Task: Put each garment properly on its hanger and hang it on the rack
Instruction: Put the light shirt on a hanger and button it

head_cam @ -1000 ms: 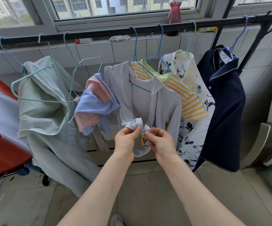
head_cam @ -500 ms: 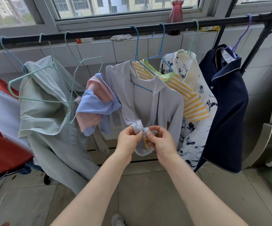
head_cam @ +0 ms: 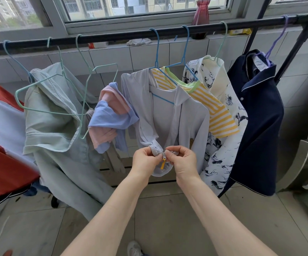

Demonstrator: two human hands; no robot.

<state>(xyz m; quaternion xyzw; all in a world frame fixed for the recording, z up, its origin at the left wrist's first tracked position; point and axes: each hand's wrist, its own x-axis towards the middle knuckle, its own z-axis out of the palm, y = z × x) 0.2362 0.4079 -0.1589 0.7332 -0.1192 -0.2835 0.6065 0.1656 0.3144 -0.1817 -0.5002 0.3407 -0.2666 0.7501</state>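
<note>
Two bare hands meet at the centre of the frame, and we see them working at the bottom hem of a pale lavender jacket (head_cam: 169,122). The left hand (head_cam: 144,160) pinches the gathered elastic hem on its side, fingers curled round the cloth. The right hand (head_cam: 183,161) pinches the other side of the hem, thumb and fingers closed on the fabric just beside a metal zipper slider (head_cam: 163,155), from which a small yellow pull tab (head_cam: 162,164) hangs down. We cannot tell whether the fingertips touch the slider itself.

The jacket hangs on a blue hanger (head_cam: 158,71) hooked over a black rack bar (head_cam: 112,36) that crosses the upper part of the frame. Just to its right, partly behind it, we see a yellow and white striped top (head_cam: 217,115) on a second blue hanger, then a cream garment with dark prints (head_cam: 221,141), then a navy shirt (head_cam: 260,126) on a purple hanger (head_cam: 276,41) at the right.

To the left of the jacket hangs a bunched pink and blue garment (head_cam: 110,119). Further left, a pale green shirt (head_cam: 57,126) droops unevenly, with two mint green hangers (head_cam: 79,85) in front of it. A red and pale blue garment (head_cam: 2,154) fills the left edge.

Above the bar, at the top of the frame, a dark red vase (head_cam: 201,12) stands on the window sill.
</note>
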